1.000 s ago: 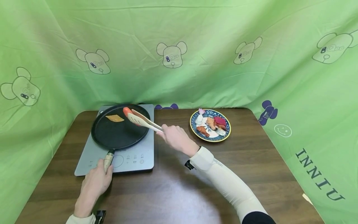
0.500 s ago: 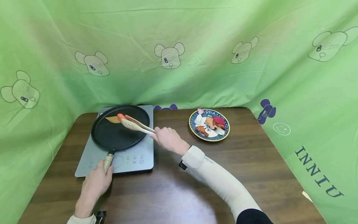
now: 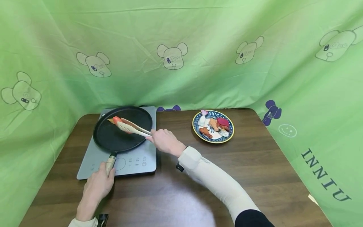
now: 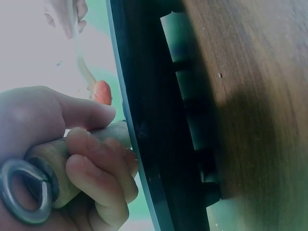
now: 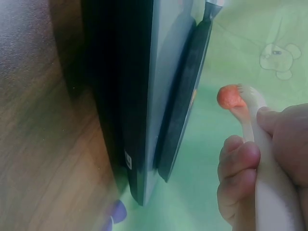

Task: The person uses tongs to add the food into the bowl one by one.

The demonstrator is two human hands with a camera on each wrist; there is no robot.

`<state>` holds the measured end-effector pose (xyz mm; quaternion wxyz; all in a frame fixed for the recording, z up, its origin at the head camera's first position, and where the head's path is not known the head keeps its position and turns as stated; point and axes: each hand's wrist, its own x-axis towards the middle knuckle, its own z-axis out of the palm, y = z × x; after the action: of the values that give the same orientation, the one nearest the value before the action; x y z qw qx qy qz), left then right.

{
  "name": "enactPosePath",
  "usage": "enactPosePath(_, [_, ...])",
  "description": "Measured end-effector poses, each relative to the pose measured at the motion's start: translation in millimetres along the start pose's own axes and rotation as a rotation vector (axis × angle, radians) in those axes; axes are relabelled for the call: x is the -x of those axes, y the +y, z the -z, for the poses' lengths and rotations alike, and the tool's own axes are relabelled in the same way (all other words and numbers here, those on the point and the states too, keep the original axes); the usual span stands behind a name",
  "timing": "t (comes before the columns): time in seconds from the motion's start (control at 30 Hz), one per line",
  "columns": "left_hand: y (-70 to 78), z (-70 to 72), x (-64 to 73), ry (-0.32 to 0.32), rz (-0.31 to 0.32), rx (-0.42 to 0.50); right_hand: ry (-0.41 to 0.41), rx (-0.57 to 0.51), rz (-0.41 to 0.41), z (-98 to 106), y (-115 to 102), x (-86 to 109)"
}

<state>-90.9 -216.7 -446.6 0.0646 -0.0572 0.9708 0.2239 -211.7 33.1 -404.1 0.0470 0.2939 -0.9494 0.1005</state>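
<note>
My left hand (image 3: 97, 184) grips the handle (image 4: 57, 159) of a flat black frying pan (image 3: 122, 140), fingers curled round it and thumb along the top. The pan sits on a grey induction cooktop (image 3: 151, 154). In my right hand (image 3: 165, 141) are cream tongs (image 3: 131, 128). Their slotted ends pinch a red sausage (image 3: 116, 119) over the pan; the right wrist view shows that sausage (image 5: 227, 97) raised clear of the pan's surface. Behind the sausage a thin yellow-orange piece (image 3: 111, 121) lies in the pan, mostly hidden from the head view.
A round plate with a blue patterned rim (image 3: 195, 129) stands to the right and bears several food pieces, among them a dark red one (image 3: 222, 122). A brown wooden table (image 3: 170, 195) carries everything. Green curtain (image 3: 210, 78) hangs behind and at both sides.
My right hand has moved left and slightly down, bringing the tongs and sausage across the pan until they cover most of the yellow-orange piece. The left hand stays on the handle.
</note>
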Motion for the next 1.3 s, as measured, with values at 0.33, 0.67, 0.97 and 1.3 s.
enactPosePath(0.33, [2.6, -2.4, -2.0, -0.011, 0.001, 0.005, -0.034, -0.002, -0.02, 2, 2, -8.4])
enactPosePath(0.67, [2.5, -3.4, -3.3, -0.019, -0.002, 0.003, -0.074, 0.018, -0.053, -2, 0, -21.4])
enactPosePath(0.97, [2.2, -5.1, -4.3, -0.036, 0.013, -0.008, -0.111, 0.018, -0.059, -5, -7, -32.7])
enactPosePath(1.3, [-0.5, -0.6, -3.1, -0.039, 0.034, -0.016, -0.125, 0.031, -0.053, -8, -18, -49.4])
